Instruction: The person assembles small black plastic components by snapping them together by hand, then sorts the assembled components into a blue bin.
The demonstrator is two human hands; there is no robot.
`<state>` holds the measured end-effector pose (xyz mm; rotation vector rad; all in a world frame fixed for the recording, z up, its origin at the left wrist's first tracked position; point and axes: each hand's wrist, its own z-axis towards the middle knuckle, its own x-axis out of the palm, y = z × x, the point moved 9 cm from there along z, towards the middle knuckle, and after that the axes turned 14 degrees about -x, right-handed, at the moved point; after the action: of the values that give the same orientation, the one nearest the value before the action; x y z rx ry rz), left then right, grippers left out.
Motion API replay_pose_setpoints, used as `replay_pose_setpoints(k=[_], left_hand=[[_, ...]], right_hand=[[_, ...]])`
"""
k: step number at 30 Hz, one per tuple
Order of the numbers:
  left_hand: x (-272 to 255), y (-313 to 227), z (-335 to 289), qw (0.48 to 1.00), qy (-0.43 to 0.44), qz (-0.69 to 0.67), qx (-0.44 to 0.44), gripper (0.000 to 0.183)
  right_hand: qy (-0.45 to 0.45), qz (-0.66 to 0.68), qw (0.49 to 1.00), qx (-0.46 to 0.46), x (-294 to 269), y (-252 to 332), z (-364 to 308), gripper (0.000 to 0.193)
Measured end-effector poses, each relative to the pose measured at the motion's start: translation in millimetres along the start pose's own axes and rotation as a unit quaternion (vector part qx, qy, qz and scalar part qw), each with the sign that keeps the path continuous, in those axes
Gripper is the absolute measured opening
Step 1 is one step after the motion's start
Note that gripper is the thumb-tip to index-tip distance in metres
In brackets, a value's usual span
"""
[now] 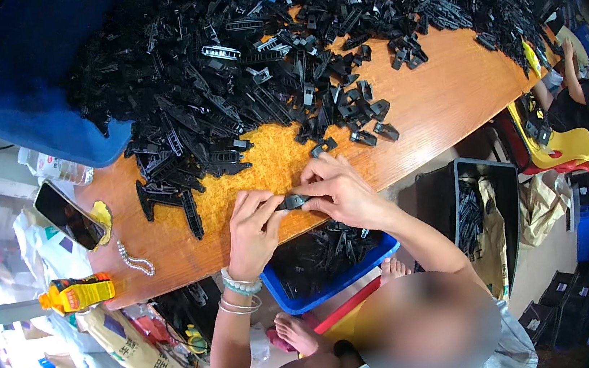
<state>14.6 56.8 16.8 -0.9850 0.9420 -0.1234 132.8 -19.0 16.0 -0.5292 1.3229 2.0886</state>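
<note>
A small black plastic part point(292, 202) is pinched between my two hands at the table's near edge. My left hand point(252, 230), with bracelets at its wrist, closes thumb and fingers on the part's left end. From the other side my right hand point(338, 188) grips the right end with thumb and index finger. Just beyond my hands lies a large heap of black plastic parts point(254, 87), some long and ribbed, others short and blocky. Whether the held part is one piece or two joined pieces I cannot tell.
Below the table edge sits a blue bin point(301, 305) of black parts. A phone point(69, 215), a beaded bracelet point(134, 259) and a yellow bottle point(78, 293) rest at the table's left. At right stand a dark crate point(508, 181) and a yellow chair point(566, 146); another person point(574, 83) sits beyond.
</note>
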Motion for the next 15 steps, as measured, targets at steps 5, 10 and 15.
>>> replay_pose_setpoints(k=[5,10,15], left_hand=[[-17,3,19,0.999,0.032,-0.035,-0.026,0.030],[-32,10,40,0.978,-0.064,0.195,0.040,0.031],[-16,-20,29,0.958,-0.095,0.242,0.121,0.025]], right_hand=[[0.049,0.055,0.997,-0.016,10,7,-16,0.026],[-0.111,-0.123,0.986,-0.024,-42,-5,-17,0.018],[-0.105,-0.299,0.947,-0.050,-48,-10,-1,0.017]])
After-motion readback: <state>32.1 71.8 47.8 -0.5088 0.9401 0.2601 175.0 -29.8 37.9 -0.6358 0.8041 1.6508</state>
